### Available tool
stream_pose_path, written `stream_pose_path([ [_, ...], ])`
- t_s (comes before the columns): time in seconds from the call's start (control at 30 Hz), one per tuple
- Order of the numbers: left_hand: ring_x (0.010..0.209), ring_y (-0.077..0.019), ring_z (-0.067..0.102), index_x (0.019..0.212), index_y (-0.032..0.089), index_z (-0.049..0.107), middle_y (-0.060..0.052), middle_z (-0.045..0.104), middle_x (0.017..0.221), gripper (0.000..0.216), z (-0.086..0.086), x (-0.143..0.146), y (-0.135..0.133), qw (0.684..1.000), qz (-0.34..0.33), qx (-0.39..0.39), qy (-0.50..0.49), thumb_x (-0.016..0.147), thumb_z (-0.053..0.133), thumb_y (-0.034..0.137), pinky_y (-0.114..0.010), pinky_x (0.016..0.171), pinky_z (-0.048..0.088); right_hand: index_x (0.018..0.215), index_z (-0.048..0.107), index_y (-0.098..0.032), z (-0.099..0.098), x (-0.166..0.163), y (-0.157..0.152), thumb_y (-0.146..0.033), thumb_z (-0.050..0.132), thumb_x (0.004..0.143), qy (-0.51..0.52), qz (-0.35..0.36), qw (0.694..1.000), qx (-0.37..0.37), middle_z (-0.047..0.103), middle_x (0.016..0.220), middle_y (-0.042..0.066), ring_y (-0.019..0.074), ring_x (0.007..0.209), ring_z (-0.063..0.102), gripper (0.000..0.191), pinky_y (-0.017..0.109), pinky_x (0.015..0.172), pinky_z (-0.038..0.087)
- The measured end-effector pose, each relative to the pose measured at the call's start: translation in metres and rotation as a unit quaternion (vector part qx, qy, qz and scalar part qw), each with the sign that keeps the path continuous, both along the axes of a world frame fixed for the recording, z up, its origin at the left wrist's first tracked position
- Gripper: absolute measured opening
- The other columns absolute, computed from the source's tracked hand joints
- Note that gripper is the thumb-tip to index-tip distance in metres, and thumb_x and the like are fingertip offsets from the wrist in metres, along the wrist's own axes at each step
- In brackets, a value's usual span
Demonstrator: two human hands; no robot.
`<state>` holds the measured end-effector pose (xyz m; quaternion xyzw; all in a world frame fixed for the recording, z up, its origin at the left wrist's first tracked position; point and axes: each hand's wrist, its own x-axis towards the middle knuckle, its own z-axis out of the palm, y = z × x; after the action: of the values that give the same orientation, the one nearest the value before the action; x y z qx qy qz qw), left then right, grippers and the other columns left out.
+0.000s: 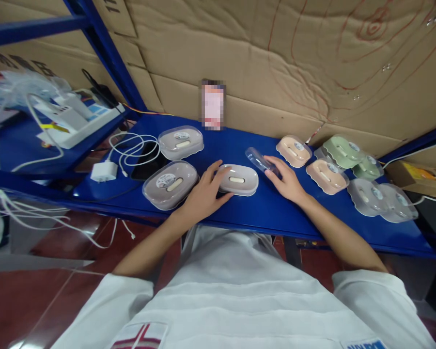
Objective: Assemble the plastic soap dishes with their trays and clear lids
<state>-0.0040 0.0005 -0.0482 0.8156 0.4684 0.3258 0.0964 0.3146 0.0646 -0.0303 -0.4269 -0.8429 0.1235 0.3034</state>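
Observation:
A pale grey soap dish [252, 183] with a cream oval insert lies uncovered on the blue shelf. My left hand [204, 191] holds its left end, thumb at the near edge and fingers at the far side. To its right, my right hand [285, 180] is closed on a clear plastic lid [257, 159], tilted up on edge and apart from the dish. Left of my left hand sits a lidded grey soap dish [170, 185] with a round label. Another lidded grey soap dish [180, 143] stands behind it.
Peach soap dishes [294, 151], green ones [343, 151] and grey ones [366, 196] stand at the right. A white charger [103, 171] with coiled cable lies left. A blurred phone-like thing [213, 104] leans on the cardboard wall [247, 58]. Blue posts [109, 53] frame the left.

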Motion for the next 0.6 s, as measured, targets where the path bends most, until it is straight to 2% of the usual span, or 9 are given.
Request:
stream_pose_path([
  [0.1,0.156,-0.0375,0.049,0.169,0.025,0.033,-0.020,0.043,0.169,0.084,-0.001,-0.001,0.001,0.999,-0.014,-0.005,-0.042,0.099,0.077,0.040,-0.056,0.125,0.050,0.163,0.055,-0.030,0.004,-0.017,-0.023,-0.055,0.049,0.113,-0.037,0.075,0.996,0.012,0.056,0.165,0.012,0.0311,0.157,0.049,0.056,0.057,0.132,0.041],
  [0.2,0.151,-0.0338,0.055,0.169,0.025,0.032,-0.018,0.051,0.163,0.084,-0.002,-0.002,0.002,0.997,-0.039,0.001,-0.063,0.100,0.077,0.040,-0.052,0.124,0.051,0.163,0.056,-0.029,0.003,-0.032,-0.035,-0.052,0.047,0.114,-0.106,0.123,0.986,0.028,0.051,0.170,0.011,0.0327,0.164,0.039,0.055,0.060,0.136,0.034],
  [0.33,0.150,-0.0343,0.055,0.166,0.024,0.039,-0.018,0.054,0.159,0.077,-0.004,-0.004,0.003,0.998,-0.039,0.009,-0.045,0.101,0.076,0.041,-0.054,0.125,0.049,0.166,0.053,-0.030,-0.001,-0.038,-0.033,-0.044,0.044,0.115,-0.166,0.127,0.977,0.038,0.048,0.172,0.011,0.0340,0.167,0.034,0.053,0.065,0.137,0.029],
  [0.47,0.150,-0.0349,0.056,0.159,0.022,0.048,-0.019,0.053,0.158,0.069,-0.009,-0.005,0.006,0.999,-0.035,0.007,-0.027,0.101,0.076,0.044,-0.054,0.126,0.048,0.164,0.055,-0.029,-0.002,-0.037,-0.028,-0.042,0.044,0.115,-0.193,0.131,0.970,0.062,0.049,0.172,0.009,0.0326,0.166,0.035,0.052,0.062,0.138,0.028],
  [0.6,0.151,-0.0357,0.055,0.161,0.023,0.046,-0.018,0.053,0.162,0.070,-0.013,-0.004,0.007,0.999,-0.028,-0.023,-0.019,0.101,0.076,0.041,-0.054,0.125,0.050,0.165,0.054,-0.031,0.000,-0.036,-0.026,-0.046,0.048,0.114,-0.202,0.137,0.968,0.063,0.047,0.174,0.008,0.0328,0.166,0.036,0.053,0.061,0.137,0.031],
])
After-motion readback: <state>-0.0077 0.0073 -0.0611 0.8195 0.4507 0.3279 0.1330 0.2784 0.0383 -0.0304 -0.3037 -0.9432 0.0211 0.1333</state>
